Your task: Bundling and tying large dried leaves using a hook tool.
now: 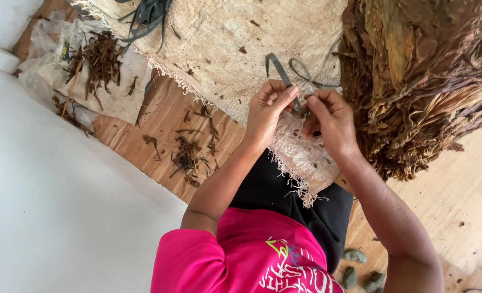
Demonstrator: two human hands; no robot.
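From the head view I see my left hand (pixel 268 111) and right hand (pixel 330 122) both pinched shut on a thin grey-green flat strap (pixel 278 68) above the frayed pale burlap cloth (pixel 300 154), seemingly mid-knot; next needs a firm opposing pull.

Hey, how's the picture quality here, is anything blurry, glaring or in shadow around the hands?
Head view: soft, even daylight, no hard shadows. The left hand and right hand, pinching a dark strip, look sharp. The white wall is nearly blown out, without detail. The dried leaf pile is darker in its folds. Wide-angle bending shows at the edges.
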